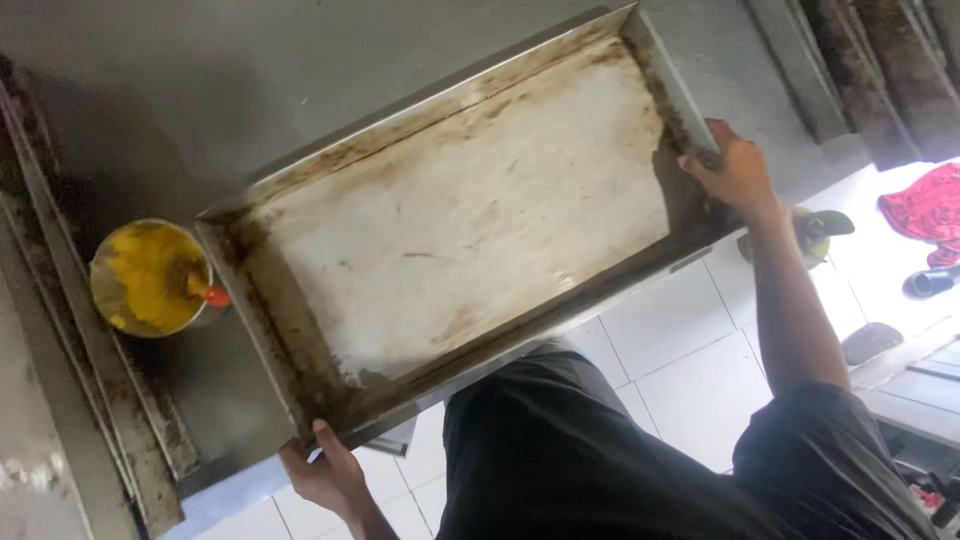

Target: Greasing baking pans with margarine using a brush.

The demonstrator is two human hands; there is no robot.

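A large metal baking tray [640, 45] with a pale, greasy floor and dark baked-on stains along its walls lies tilted across the steel counter. My left hand [325, 472] grips its near corner at the bottom of the view. My right hand [735, 170] holds the tray's far end at the right. The tray holds nothing. To its left stands a round metal bowl [100, 265] of yellow paste with a red-handled brush [210, 293] resting in it.
A steel counter [200, 90] spreads behind the tray, with stained metal rails along its left side [90, 400]. White floor tiles [680, 370] show below. A red cloth [925, 210] and dark shoes [925, 282] lie at the right edge.
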